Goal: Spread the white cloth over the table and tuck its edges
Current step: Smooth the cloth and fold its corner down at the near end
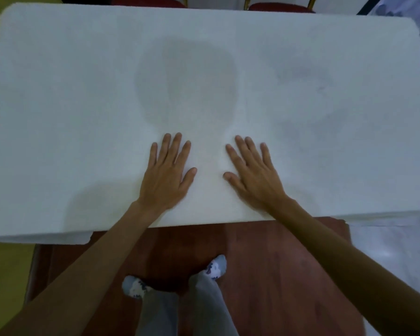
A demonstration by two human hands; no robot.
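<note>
While both palms lie flat by the front edge: I read this as smoothing. The spreading looks done and the tucking is not yet begun.
Left hand (166,177): palm down on the fabric, fingers straight and fanned, pinching nothing. I judge it sits there to pin the cloth so it can't creep.
Right hand (251,177): the mirror of it, fingers spread and flat, just beside the other hand, with a narrow strip of cloth between the thumbs.
White cloth (83,93): it covers the whole top, so the table is hidden beneath. It lies smooth, and I see only soft grey shadows, no real folds.
Near edge (58,236): the left stretch hangs lower than the middle under the wrists. That uneven drop is what the tuck must even out, I'd say.
Red chairs (279,7): two of them, pushed in just beyond the far edge.
Socks (216,265): patterned, on the reddish floor (289,263), close in so the arms can reach.
Next: I'd sweep both hands apart, then go for the hem.
</note>
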